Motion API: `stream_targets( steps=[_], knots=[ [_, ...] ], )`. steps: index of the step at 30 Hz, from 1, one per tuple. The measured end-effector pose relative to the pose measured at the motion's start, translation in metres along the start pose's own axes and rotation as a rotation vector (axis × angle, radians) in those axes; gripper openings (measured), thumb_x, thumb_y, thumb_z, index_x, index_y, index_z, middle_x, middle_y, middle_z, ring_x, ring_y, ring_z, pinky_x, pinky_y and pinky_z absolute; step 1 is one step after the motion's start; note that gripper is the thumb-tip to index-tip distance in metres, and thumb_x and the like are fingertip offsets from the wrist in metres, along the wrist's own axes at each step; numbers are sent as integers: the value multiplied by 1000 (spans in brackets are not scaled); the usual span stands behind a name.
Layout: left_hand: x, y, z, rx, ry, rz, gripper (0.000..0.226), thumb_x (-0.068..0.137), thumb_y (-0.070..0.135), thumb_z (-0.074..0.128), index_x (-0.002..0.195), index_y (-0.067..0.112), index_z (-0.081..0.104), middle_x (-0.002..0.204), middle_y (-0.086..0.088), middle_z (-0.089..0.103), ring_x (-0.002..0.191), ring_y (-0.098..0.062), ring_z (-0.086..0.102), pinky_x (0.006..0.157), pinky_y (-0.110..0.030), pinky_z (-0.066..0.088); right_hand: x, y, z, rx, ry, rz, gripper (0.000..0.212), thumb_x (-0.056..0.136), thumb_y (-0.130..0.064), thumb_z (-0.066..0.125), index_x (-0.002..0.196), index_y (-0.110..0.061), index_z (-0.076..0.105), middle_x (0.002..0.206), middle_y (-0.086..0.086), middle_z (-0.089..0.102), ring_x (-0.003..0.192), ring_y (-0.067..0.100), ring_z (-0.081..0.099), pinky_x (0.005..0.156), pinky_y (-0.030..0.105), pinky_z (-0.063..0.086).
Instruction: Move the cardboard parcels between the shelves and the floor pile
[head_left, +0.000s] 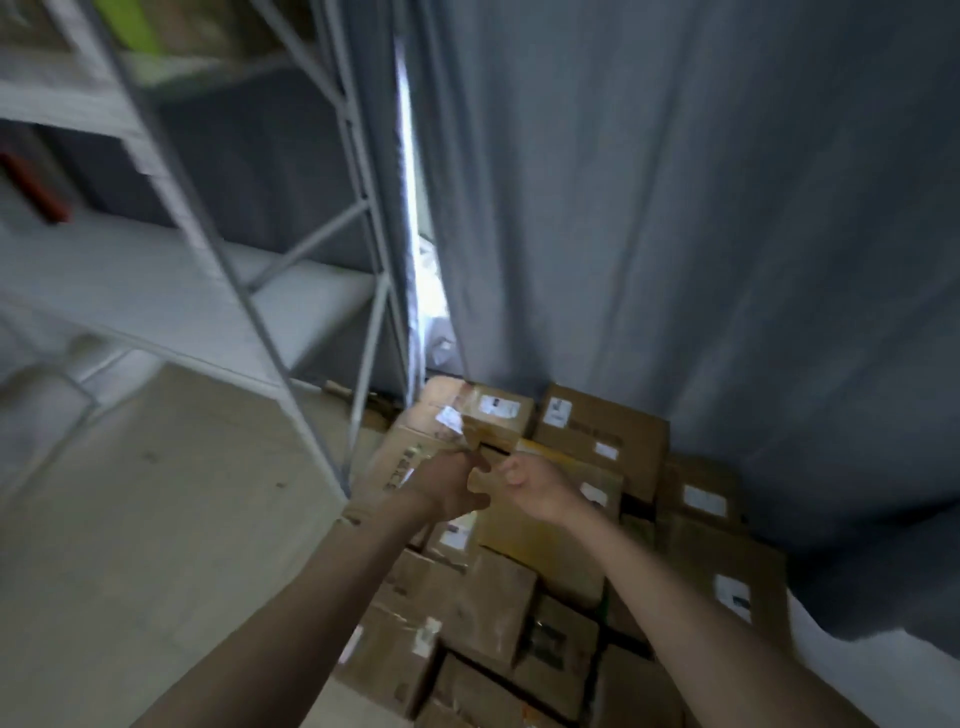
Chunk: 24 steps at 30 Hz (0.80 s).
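Note:
A pile of cardboard parcels (519, 597) with white labels lies on the floor against a grey curtain. On top sits a small labelled parcel (497, 415), and just below it a larger tan parcel (545, 535). Both my arms reach out over the pile. My left hand (451, 486) and my right hand (537, 491) meet at the upper left corner of the tan parcel, fingers curled and gripping its edge. Motion blur hides the exact grip. The grey metal shelves (156, 317) stand to the left, with the nearest boards bare.
A grey curtain (675, 208) hangs behind the pile, with a bright gap (415, 234) beside the shelf post. Pale floor (156, 545) spreads to the left. A red object (39, 187) and a green one (135, 26) sit on upper shelves.

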<state>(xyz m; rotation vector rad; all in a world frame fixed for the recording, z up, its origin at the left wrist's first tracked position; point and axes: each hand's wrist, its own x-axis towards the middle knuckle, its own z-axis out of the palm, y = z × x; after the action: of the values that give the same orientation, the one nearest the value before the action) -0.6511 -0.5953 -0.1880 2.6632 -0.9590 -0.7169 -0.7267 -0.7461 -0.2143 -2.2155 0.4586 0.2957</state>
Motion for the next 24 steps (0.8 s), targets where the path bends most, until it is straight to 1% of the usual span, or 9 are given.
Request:
stream_targets(
  steps=[4, 6, 7, 8, 11, 14, 16, 20, 24],
  knots=[
    [-78, -95, -56, 16, 79, -99, 52, 88, 39, 71, 137, 26, 57, 144, -5, 52, 133, -24, 47, 105, -31, 38, 0, -113, 50, -1, -24, -105, 23, 89, -12, 66, 111, -19, 67, 103, 2, 70, 102, 22, 66, 89, 29, 53],
    [-115, -137, -84, 29, 123, -160, 53, 88, 41, 70, 138, 27, 56, 144, -5, 52, 133, -24, 47, 106, -33, 39, -1, -167, 75, -18, -49, -158, 26, 89, -15, 66, 114, -20, 68, 90, -9, 63, 90, 14, 62, 74, 16, 50],
    [-134, -157, -98, 29, 148, -190, 54, 89, 41, 70, 138, 26, 55, 144, -4, 52, 132, -24, 47, 106, -34, 40, -2, -193, 85, -36, -61, -193, 28, 88, -17, 65, 116, -20, 68, 90, -10, 64, 88, 11, 61, 66, 9, 45],
    [-153, -175, -110, 26, 172, -219, 55, 89, 41, 70, 139, 25, 54, 143, -5, 52, 132, -24, 48, 106, -34, 40, -4, -218, 96, -54, -76, -231, 30, 88, -17, 65, 117, -19, 69, 95, -6, 67, 92, 12, 62, 66, 7, 43],
    [-207, -224, -147, 16, 242, -301, 55, 89, 40, 71, 139, 23, 55, 141, -5, 54, 130, -24, 50, 106, -34, 41, -9, -293, 127, -70, -109, -314, 29, 87, -15, 66, 116, -17, 69, 112, 7, 70, 101, 20, 64, 82, 22, 47],
    [-251, -266, -179, -31, 309, -374, 55, 88, 37, 72, 138, 20, 55, 141, -5, 55, 131, -21, 49, 105, -30, 39, -11, -357, 152, -82, -145, -378, 26, 87, -15, 65, 113, -17, 69, 100, 2, 65, 93, 20, 64, 79, 27, 51],
    [-275, -291, -199, -51, 358, -417, 55, 88, 36, 73, 138, 19, 56, 141, -5, 56, 130, -21, 51, 104, -28, 39, -9, -394, 166, -89, -173, -425, 29, 87, -16, 65, 115, -18, 69, 97, 2, 66, 93, 21, 67, 83, 30, 54],
    [-306, -337, -229, -88, 440, -478, 55, 87, 37, 73, 137, 20, 57, 139, -3, 58, 129, -19, 52, 107, -32, 40, 2, -457, 190, -123, -207, -497, 30, 85, -18, 64, 114, -22, 69, 100, 2, 68, 98, 22, 68, 86, 29, 54],
    [-317, -383, -257, -98, 460, -518, 54, 87, 37, 73, 136, 22, 57, 138, -3, 58, 128, -18, 53, 105, -29, 41, 29, -509, 209, -164, -226, -554, 31, 85, -18, 63, 116, -24, 68, 108, 5, 69, 101, 22, 66, 93, 35, 55]
  ],
)
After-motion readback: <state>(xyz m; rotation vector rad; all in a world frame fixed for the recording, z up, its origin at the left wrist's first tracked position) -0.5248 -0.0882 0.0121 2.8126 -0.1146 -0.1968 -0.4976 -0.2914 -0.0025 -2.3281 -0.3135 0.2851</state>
